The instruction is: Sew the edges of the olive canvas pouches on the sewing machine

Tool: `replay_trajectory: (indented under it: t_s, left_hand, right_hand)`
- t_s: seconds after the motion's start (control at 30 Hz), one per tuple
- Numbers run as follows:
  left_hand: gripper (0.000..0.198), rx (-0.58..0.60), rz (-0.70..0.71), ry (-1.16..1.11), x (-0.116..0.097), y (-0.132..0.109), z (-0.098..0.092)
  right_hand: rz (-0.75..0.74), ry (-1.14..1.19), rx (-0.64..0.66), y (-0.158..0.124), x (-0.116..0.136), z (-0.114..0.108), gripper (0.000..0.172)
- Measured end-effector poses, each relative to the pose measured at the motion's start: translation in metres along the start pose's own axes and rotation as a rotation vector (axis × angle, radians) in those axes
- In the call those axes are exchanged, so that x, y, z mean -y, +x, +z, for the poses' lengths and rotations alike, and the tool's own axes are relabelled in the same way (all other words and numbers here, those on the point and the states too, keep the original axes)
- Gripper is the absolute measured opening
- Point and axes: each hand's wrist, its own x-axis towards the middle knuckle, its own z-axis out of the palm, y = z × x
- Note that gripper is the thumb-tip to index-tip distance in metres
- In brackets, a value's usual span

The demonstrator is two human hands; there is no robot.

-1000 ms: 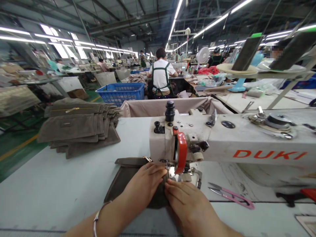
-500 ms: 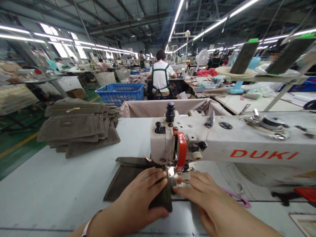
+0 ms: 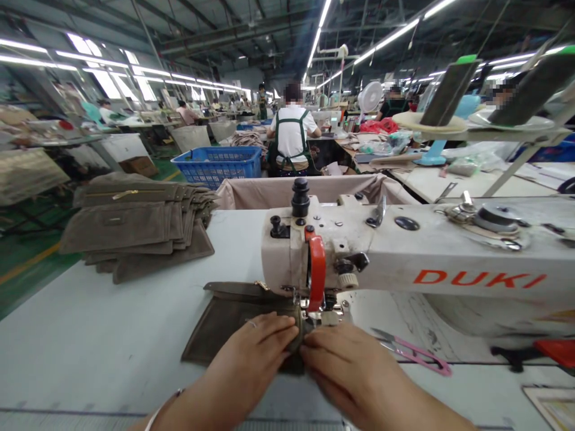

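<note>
A dark olive fabric pouch [image 3: 215, 326] lies flat on the sewing table, its right edge under the presser foot of the white sewing machine [image 3: 381, 254]. A small gold zipper pull [image 3: 261, 285] shows at its far edge. My left hand [image 3: 258, 350] rests on the pouch, fingers stretched out flat and pointing at the needle area. On the other side, my right hand [image 3: 344, 365] has its fingers bent together at the pouch's right edge, just in front of the foot; its thumb is hidden. Pink thread snips [image 3: 417, 353] lie right of this hand.
A stack of similar olive pouches [image 3: 144, 221] sits at the table's left. Behind the machine are a fabric-lined bin [image 3: 251, 191] and a blue basket [image 3: 218, 164]. Dark thread cones [image 3: 449, 93] stand at right. A co-worker [image 3: 291, 131] sits ahead, back turned.
My right hand has moved left to the pouch's edge, and its fingers have drawn together. The left hand's thumb has tucked in. The snips are now more fully visible.
</note>
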Motion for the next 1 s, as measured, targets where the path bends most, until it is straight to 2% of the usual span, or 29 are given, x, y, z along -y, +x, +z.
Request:
replay_trajectory:
  t_s: [0.1, 0.2, 0.3, 0.4, 0.63, 0.77, 0.87, 1.0]
  left_hand:
    - [0.047, -0.012, 0.046, -0.007, 0.005, -0.002, 0.001]
    - [0.050, 0.131, 0.127, 0.015, 0.007, -0.002, 0.001]
    - [0.047, 0.255, 0.132, 0.022, 0.008, 0.001, -0.001]
    - [0.045, 0.299, 0.136, 0.013, 0.012, 0.006, -0.004]
    - [0.038, 0.200, 0.173, 0.020, 0.025, 0.019, -0.002]
    - [0.028, 0.049, 0.228, 0.053, 0.022, 0.016, -0.001]
    - [0.029, -0.043, 0.286, 0.022, 0.018, 0.012, -0.004]
    - [0.030, -0.046, 0.318, -0.001, 0.016, 0.011, -0.007]
  right_hand:
    - [-0.077, 0.029, 0.036, 0.001, 0.009, 0.001, 0.028]
    - [-0.075, 0.020, 0.045, 0.002, 0.009, 0.007, 0.024]
    - [-0.082, 0.010, 0.031, 0.001, 0.007, 0.010, 0.024]
    - [-0.076, 0.009, 0.016, 0.000, 0.006, 0.011, 0.024]
    - [-0.015, -0.013, -0.015, 0.004, 0.006, 0.017, 0.028]
    - [-0.021, -0.011, -0.017, 0.004, 0.006, 0.016, 0.023]
    - [-0.013, -0.003, 0.009, 0.002, 0.006, 0.012, 0.026]
    - [-0.016, 0.041, 0.025, -0.001, 0.004, 0.004, 0.029]
